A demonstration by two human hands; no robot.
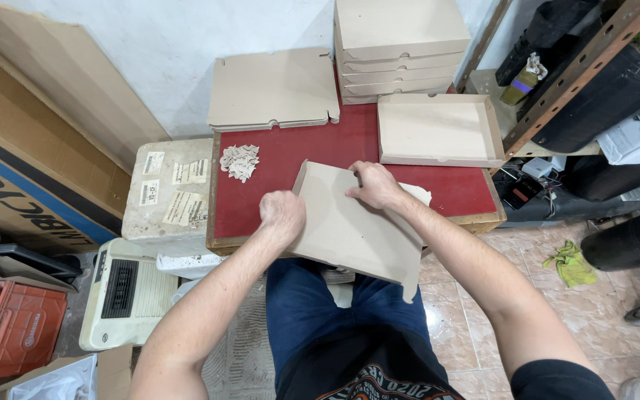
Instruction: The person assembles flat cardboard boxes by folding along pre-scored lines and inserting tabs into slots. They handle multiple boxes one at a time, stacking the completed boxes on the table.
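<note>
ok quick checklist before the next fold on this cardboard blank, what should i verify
1. Both hands on the flat cardboard blank: ok, left hand presses its left edge, right hand its top edge.
2. Blank supported: not ok, its near half overhangs the red table above the lap.
3. Room behind the blank: ok, bare table top lies between it and the open folded box.
4. Cardboard scraps out of the way: ok, they lie apart to the left.
5. Stock to hand: ok, stack of flat blanks and stack of closed boxes at the back.
6. Crease lines aligned: cannot tell.
</note>
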